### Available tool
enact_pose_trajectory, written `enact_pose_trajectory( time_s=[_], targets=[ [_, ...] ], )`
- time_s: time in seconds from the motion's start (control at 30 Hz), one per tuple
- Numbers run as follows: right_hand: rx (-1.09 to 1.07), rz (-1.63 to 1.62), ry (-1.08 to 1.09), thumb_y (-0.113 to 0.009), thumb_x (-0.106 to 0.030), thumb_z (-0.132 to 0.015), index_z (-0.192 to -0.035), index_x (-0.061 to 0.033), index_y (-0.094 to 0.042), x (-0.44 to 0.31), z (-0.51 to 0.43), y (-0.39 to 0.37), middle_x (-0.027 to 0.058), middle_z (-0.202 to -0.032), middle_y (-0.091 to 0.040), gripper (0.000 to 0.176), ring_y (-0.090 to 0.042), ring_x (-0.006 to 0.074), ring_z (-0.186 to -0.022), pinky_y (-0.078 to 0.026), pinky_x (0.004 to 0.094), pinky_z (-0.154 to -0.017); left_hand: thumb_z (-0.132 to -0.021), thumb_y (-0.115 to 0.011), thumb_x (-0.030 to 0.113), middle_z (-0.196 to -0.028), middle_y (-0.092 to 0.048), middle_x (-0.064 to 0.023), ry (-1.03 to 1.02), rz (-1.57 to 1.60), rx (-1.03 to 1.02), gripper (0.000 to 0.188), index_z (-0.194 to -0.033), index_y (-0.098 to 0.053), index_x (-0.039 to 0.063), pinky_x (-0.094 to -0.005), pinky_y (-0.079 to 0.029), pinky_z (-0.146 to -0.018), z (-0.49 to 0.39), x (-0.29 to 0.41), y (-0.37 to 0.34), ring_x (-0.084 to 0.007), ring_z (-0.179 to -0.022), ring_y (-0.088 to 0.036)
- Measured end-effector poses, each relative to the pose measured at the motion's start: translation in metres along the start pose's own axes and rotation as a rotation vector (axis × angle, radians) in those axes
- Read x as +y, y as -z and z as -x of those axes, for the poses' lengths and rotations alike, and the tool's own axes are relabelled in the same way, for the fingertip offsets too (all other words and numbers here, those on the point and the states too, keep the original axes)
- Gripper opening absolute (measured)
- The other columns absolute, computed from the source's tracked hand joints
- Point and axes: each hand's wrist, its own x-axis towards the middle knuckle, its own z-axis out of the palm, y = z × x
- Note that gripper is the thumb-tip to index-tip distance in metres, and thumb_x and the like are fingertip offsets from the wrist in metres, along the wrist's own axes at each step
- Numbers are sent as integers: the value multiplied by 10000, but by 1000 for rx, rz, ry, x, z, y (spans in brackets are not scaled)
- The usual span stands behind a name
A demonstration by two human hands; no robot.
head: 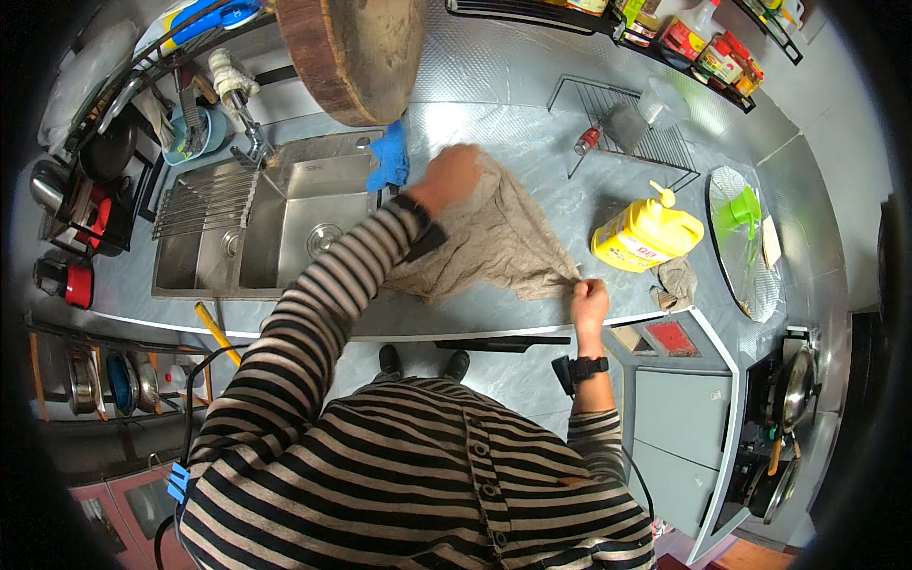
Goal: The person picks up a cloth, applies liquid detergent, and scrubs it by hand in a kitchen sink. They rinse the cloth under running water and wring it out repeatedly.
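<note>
A grey-brown cloth (491, 235) lies spread and wrinkled across the grey marbled countertop (470, 320). My left hand (450, 177), slightly blurred, is closed at the cloth's far end, near the wall side of the counter. Close to the counter's front edge, my right hand (590, 303) grips the cloth's right corner. Between the hands the fabric looks pulled into folds. Just left of my left hand, a blue cloth (388, 158) hangs over the rim of the steel double sink (274, 293). My left forearm covers part of the sink and of the grey-brown cloth.
A yellow detergent jug (641, 235) stands right of the cloth, with a crumpled rag (677, 281) beside it. Behind are a wire rack (634, 121) and a red-capped bottle (587, 141). A round wooden chopping board (356, 57) juts in above. Pans (794, 388) sit at far right.
</note>
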Motion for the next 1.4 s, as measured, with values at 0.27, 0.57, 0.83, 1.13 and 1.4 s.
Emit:
enact_pose_trajectory(
  time_s=[0.27,0.57,0.83,1.13,1.4],
  targets=[
    [-163,135,567,-627,-151,-785,-1019,-45,-574,-23,44,-14,163,-965,-593,262,-548,364,-916,-463,450,-779,-746,-585,126,-919,-517,-100,-327,-257,-162,223,-958,-580,57,-419,-338,-784,213,-9,-29,-280,-904,-488],
    [-256,340,564,-608,-135,-744,-927,-17,-593,-41,-5,-53,192,-943,-584,219,-566,354,-932,-468,455,-815,-794,-516,14,-809,-511,-69,24,-78,-59,157,-945,-548,43,-375,-382,-706,205,-34,-20,-228,-783,-519],
    [-318,-345,285,-449,-52,-865,-985,-30,-496,-123,-15,92,62,-843,-523,130,-493,157,-789,-430,284,-718,-880,-583,104,-819,-508,-85,152,611,96,195,-1032,-487,26,-292,-428,-673,203,37,122,-173,-746,-503],
    [-899,143,548,-749,-155,-686,-1158,-16,-534,-170,-12,154,204,-1013,-618,538,-606,341,-966,-475,386,-820,-692,-637,23,-902,-521,-159,-60,-294,-120,302,-981,-551,21,-427,-475,-701,216,19,149,-343,-874,-555],
    [-912,577,596,-600,-81,-720,-1076,-55,-613,-130,-27,105,192,-1016,-621,357,-586,370,-964,-487,454,-781,-764,-575,83,-966,-611,-198,409,340,-244,220,-974,-558,20,-422,-471,-769,236,-32,72,-364,-930,-589]
  ],
)
